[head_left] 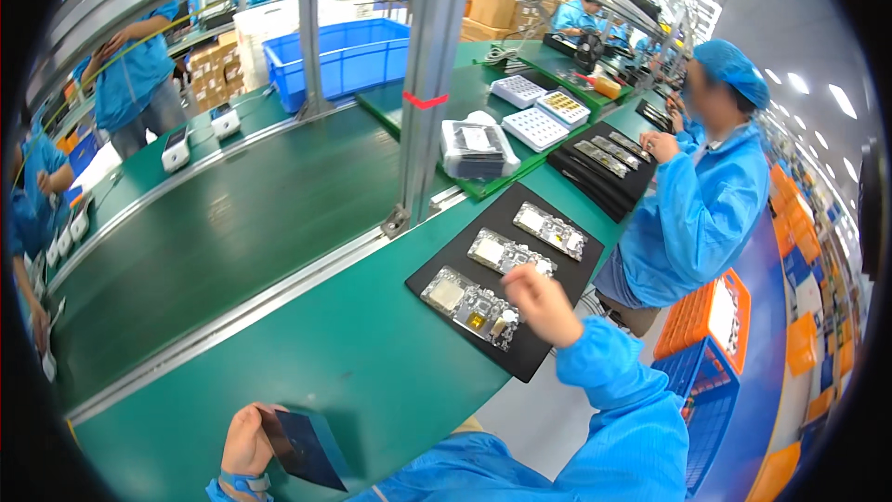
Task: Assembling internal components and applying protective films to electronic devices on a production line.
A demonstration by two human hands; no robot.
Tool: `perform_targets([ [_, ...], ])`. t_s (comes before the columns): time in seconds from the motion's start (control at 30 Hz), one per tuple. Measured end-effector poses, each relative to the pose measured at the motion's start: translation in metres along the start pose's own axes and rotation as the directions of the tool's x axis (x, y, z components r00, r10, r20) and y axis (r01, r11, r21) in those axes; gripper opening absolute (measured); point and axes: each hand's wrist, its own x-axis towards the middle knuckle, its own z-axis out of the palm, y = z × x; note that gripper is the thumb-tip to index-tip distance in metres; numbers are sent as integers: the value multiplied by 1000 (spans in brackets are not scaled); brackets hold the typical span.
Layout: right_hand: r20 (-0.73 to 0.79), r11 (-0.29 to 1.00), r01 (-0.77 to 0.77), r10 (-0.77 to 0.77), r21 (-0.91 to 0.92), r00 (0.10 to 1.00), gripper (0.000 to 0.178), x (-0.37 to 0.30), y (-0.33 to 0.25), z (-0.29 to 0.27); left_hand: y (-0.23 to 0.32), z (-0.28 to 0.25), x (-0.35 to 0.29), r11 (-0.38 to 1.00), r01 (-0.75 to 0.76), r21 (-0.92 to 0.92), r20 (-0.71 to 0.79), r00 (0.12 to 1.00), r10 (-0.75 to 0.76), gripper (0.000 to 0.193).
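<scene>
My left hand (pixel 247 443) is closed on the edge of a thin, dark, glossy rectangular panel (pixel 305 451), tilted above the green bench near its front edge. On the bench ahead lies a black mat (pixel 497 355) bearing three circuit boards in a row: a near board (pixel 466 305), a middle board (pixel 502 249) and a far board (pixel 550 229). Over the gap between the near and middle boards is my right hand (pixel 544 302), thumb and fingers drawn together. Whatever may be between those fingertips is too small to make out. A blue band circles my left wrist.
Beyond the mat stand a stack of clear-wrapped trays (pixel 476 151) and white parts trays (pixel 534 129). A metal post (pixel 429 84) rises at the bench rail. A co-worker (pixel 701 181) works at the right beside another black mat (pixel 604 167). An orange crate (pixel 692 325) sits below, right.
</scene>
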Motion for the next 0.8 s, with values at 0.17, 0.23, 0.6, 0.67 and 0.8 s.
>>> perform_targets([
  [0.17, 274, 910, 368, -410, 192, 870, 15, 25, -57, 69, 52, 60, 32, 991, -127, 53, 313, 944, 104, 39],
  [0.23, 374, 889, 347, -444, 300, 814, 17, 43, -80, 106, 58, 91, 49, 976, -214, 33, 425, 887, 180, 40],
  [0.6, 574, 389, -422, -536, 819, 619, 23, 28, -218, 278, 89, 176, 28, 690, 477, -544, 833, 209, 511, 30],
  [0.67, 554, 423, -380, -447, 823, 703, 21, 5, -204, 328, 92, 181, 26, 721, 444, -533, 846, 288, 448, 30],
  [0.8, 624, 687, -275, -328, 673, 710, 10, -42, -156, 404, 82, 164, 65, 748, 405, -526, 840, 384, 383, 30],
])
